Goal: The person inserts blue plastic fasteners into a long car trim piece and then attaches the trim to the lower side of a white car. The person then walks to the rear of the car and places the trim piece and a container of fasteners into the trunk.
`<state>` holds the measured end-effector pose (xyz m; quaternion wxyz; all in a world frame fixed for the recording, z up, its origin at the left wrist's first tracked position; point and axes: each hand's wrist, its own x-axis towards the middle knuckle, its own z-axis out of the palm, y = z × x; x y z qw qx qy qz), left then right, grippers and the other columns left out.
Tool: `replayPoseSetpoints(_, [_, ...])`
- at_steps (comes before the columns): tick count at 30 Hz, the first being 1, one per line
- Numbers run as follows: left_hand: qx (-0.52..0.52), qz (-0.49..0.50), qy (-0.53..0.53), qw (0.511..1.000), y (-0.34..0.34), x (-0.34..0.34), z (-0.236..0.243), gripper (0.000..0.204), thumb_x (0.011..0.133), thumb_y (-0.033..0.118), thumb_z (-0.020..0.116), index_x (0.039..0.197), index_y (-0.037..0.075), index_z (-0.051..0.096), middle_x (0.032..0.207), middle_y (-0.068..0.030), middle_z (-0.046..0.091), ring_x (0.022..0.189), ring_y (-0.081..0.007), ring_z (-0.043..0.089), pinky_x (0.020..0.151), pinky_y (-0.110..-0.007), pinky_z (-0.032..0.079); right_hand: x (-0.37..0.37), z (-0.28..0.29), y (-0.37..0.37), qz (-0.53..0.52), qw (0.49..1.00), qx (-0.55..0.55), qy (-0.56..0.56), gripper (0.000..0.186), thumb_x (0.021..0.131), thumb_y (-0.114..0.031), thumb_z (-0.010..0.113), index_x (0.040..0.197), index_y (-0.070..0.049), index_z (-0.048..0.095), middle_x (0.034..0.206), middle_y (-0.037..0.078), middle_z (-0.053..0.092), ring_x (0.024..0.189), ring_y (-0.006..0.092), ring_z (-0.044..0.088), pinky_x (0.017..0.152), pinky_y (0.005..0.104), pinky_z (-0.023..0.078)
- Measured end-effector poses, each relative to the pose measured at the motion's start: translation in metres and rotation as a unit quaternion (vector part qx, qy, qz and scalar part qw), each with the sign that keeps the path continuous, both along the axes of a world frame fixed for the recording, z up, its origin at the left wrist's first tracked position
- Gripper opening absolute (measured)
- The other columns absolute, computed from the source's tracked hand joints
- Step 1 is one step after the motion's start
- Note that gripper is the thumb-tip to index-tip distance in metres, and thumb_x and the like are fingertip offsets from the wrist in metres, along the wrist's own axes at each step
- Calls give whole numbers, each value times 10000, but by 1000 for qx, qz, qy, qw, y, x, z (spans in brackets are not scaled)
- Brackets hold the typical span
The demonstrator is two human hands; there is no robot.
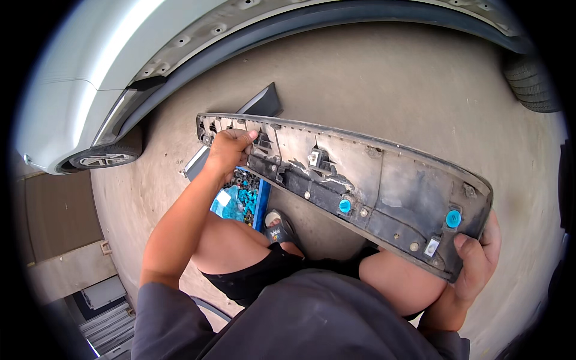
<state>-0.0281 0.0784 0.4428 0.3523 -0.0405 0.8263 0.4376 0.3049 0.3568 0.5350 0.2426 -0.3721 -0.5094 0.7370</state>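
Note:
A long, dark plastic car trim panel [393,174] lies across my lap, its dirty, scuffed back facing up. Near its left part, my left hand [231,150] grips it with the thumb over the back side; the fingers are partly hidden. At the other end, my right hand [479,255] holds the corner, thumb on the back and fingers behind the edge. Two round turquoise clips sit in the panel, one near the lower edge [344,206] and one near the right end [453,218]. A pale metal clip [432,246] is set close to the right hand.
Below the left forearm stands a blue bin [262,204] with dark and turquoise clips and a plastic bag [227,203]. Beyond the panel, another dark trim piece [264,103] lies on the concrete floor [384,78]. A light-coloured car [66,78] with its sill exposed curves around the far side.

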Motion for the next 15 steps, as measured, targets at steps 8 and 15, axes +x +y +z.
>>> replayPoseSetpoints(8, [43, 46, -27, 998, -4, -3, -5, 315, 958, 222, 688, 712, 58, 579, 630, 5, 495, 498, -87, 367, 452, -256, 293, 0, 1, -1, -9, 1000, -16, -6, 659, 715, -95, 564, 1324, 147, 489, 1210, 166, 629, 1135, 226, 591, 1028, 317, 415])
replayPoseSetpoints(15, [52, 32, -24, 998, -2, -1, -4, 324, 970, 228, 668, 706, 66, 572, 623, 10, 477, 492, -85, 353, 453, -249, 284, -3, 1, -4, -24, 1000, -12, -9, 671, 705, -87, 541, 1331, 149, 484, 1230, 170, 624, 1140, 222, 590, 1039, 315, 410])
